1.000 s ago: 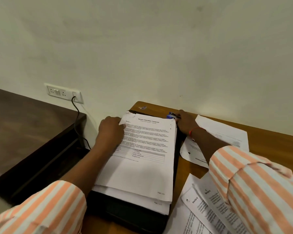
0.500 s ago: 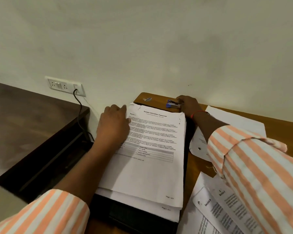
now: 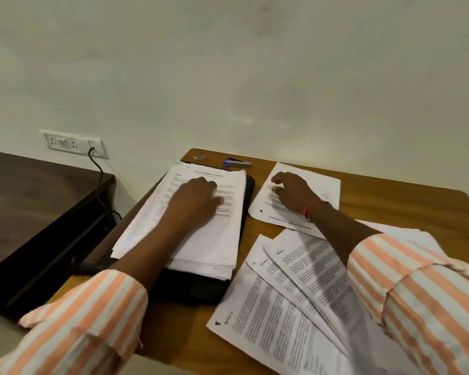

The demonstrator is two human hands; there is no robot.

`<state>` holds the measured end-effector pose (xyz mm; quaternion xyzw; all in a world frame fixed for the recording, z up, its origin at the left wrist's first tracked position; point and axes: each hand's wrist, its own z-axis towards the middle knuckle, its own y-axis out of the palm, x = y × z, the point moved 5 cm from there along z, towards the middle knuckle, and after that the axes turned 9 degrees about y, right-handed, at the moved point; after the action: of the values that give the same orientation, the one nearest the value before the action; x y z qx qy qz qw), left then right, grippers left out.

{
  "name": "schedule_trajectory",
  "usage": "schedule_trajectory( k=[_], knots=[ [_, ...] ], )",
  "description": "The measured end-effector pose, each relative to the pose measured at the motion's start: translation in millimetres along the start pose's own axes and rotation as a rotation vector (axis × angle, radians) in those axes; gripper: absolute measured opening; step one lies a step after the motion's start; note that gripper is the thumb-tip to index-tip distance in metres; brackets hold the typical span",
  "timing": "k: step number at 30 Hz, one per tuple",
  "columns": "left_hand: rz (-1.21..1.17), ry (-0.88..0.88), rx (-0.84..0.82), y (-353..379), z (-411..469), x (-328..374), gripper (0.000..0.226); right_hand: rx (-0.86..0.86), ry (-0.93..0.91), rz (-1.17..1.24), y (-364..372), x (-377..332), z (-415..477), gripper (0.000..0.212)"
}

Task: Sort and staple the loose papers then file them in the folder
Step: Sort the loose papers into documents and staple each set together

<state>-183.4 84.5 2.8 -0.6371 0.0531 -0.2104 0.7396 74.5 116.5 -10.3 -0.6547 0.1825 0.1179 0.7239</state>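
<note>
A stack of printed papers (image 3: 206,239) lies on a black folder (image 3: 201,288) on the wooden table (image 3: 390,204). My left hand (image 3: 198,201) rests flat on top of the stack. My right hand (image 3: 293,193) hovers over or touches a single printed sheet (image 3: 328,185) to the right of the stack, its fingers loosely bent and holding nothing. A small blue and silver stapler (image 3: 236,162) lies alone near the table's back edge, apart from both hands. Several loose printed sheets (image 3: 287,307) fan out at the front right, partly under my right sleeve.
A dark wooden cabinet (image 3: 38,201) stands lower at the left, with a gap between it and the table. A wall socket (image 3: 73,144) with a black cable (image 3: 99,180) sits above the gap. The plain wall rises directly behind the table.
My right hand has let go of the stapler and drawn back onto the single sheet. My left hand slid from the stack's left edge onto its middle. The view tilted down and back.
</note>
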Motion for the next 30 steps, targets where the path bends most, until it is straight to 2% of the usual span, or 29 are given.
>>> schedule_trajectory(
  k=[4, 8, 10, 13, 16, 19, 22, 24, 26, 28, 30],
  knots=[
    [-0.235, 0.126, -0.094, 21.4, -18.0, 98.1, 0.043, 0.007, 0.006, -0.052, -14.1, 31.0, -62.2, 0.033],
    [-0.255, 0.247, -0.050, 40.9, -24.7, 166.5, 0.048, 0.144, 0.021, 0.021, -40.2, 75.0, -115.1, 0.021],
    [-0.266, 0.279, -0.119, 53.8, -23.6, 187.0, 0.056, 0.222, 0.045, 0.017, -51.8, 98.8, -134.7, 0.013],
    [-0.295, 0.283, -0.216, 75.1, -23.9, 196.7, 0.070, 0.240, 0.109, -0.050, -55.7, 125.3, -155.8, 0.012],
    [-0.290, 0.290, -0.147, 84.4, -16.8, 204.6, 0.073, 0.208, 0.104, -0.048, -51.4, 148.8, -161.1, 0.014],
    [-0.272, 0.364, -0.100, 75.7, -17.1, 218.2, 0.077, 0.104, 0.170, -0.135, -47.8, 169.3, -151.8, 0.025],
    [-0.226, 0.553, -0.315, 77.9, -38.0, 232.6, 0.092, 0.092, 0.213, -0.144, -57.7, 177.7, -150.9, 0.043],
    [-0.185, 0.566, -0.429, 84.1, -48.5, 230.6, 0.099, 0.082, 0.229, -0.166, -65.5, 175.4, -155.1, 0.054],
    [-0.212, 0.521, -0.346, 86.1, -40.1, 228.0, 0.094, 0.011, 0.266, -0.179, -67.8, 174.6, -160.4, 0.066],
    [-0.234, 0.444, -0.119, 78.4, -27.3, 222.4, 0.077, -0.058, 0.282, -0.211, -65.0, 170.8, -165.7, 0.081],
    [-0.213, 0.339, 0.105, 67.7, -18.8, 217.2, 0.053, -0.048, 0.288, -0.206, -62.5, 169.1, -164.5, 0.079]
  ],
)
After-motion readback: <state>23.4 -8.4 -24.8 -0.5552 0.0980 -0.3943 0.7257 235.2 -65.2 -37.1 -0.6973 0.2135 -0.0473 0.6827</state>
